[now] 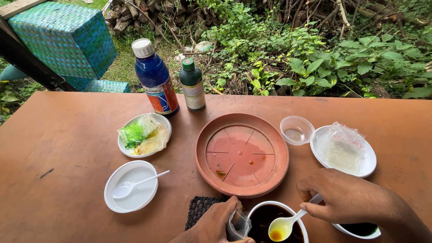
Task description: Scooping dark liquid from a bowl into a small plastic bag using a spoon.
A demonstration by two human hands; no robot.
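My right hand [348, 198] holds a white plastic spoon [285, 225] with a little orange-yellow liquid in its bowl, above a white bowl of dark liquid [270, 216] at the near edge. My left hand [216, 222] grips a small clear plastic cup [237, 225] tilted beside that bowl, over a dark woven mat [200, 208]. Just beyond sits a round terracotta-coloured saucer [242, 153] with a few drops of liquid on it.
On the brown table [58, 153]: a blue bottle [155, 78], a green bottle [192, 84], a plate of sachets [144, 134], a white plate with a spoon [130, 185], a clear cup [297, 130], a plate with a clear bag [344, 150]. A woven stool [67, 40] and plants stand behind.
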